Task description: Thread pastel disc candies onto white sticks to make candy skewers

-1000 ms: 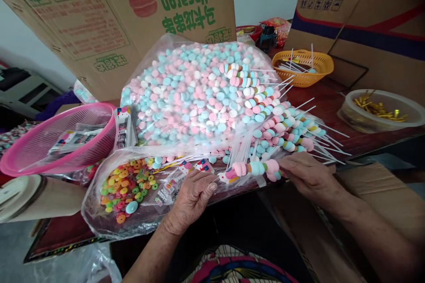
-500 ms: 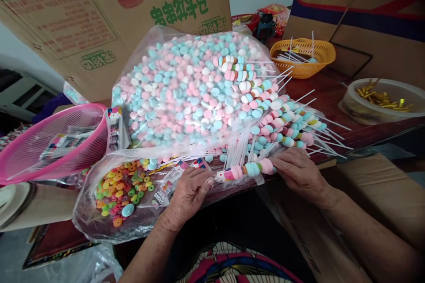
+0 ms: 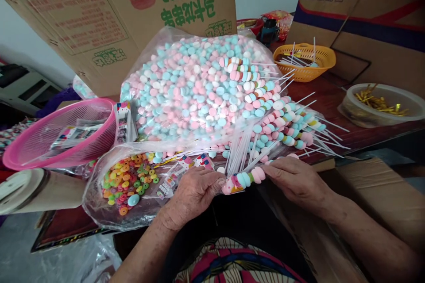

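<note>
A pink basket sits at far left beside a bag of ring candies. At the table's near edge the left hand pinches one end of a candy skewer, the right hand the other — its long axis runs left to right, rising slightly rightward. Behind, a bag of pink-and-blue candies — and a carton printed "Macaron", upside down.

A single head-worn camera looks forward and steeply down from the person's own seat, close over the worktop edge. Both hands, left hand and right hand, sit low in the frame. Cardboard boxes close off the far side; the wide lens probably bends the margins.
</note>
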A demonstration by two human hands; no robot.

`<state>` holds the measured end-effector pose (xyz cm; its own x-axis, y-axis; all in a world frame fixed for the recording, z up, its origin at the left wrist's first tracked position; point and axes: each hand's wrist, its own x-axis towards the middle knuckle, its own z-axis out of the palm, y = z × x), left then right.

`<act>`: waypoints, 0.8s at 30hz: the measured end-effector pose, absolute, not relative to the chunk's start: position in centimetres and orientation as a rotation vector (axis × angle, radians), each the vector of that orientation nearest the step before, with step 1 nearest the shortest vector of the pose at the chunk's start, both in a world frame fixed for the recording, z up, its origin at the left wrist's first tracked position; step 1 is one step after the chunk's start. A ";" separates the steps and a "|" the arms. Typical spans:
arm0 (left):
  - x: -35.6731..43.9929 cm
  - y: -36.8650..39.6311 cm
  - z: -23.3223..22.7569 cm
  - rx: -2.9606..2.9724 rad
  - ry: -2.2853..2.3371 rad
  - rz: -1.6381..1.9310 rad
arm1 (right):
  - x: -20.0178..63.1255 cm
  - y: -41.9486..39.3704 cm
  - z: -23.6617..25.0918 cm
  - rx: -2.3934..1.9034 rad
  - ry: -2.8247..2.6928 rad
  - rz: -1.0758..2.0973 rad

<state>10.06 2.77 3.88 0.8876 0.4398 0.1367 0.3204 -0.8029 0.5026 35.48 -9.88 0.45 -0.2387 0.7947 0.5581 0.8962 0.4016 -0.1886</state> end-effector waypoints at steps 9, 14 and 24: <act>9.7 2.7 4.9 2.647 0.598 0.008 | 33.2 -9.4 2.6 -1.375 -2.266 -0.225; 10.8 2.6 5.8 2.345 0.637 -0.159 | 32.0 -8.4 3.7 -1.269 -2.376 -0.476; 11.2 3.4 5.5 2.012 0.578 -0.062 | 31.4 -7.2 2.9 -1.377 -2.460 0.036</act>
<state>11.21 3.40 5.50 0.8845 0.3720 -0.2815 0.4232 -0.3860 0.8197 31.42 -7.22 2.93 -0.4835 0.8346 0.2641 0.8265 0.5346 -0.1764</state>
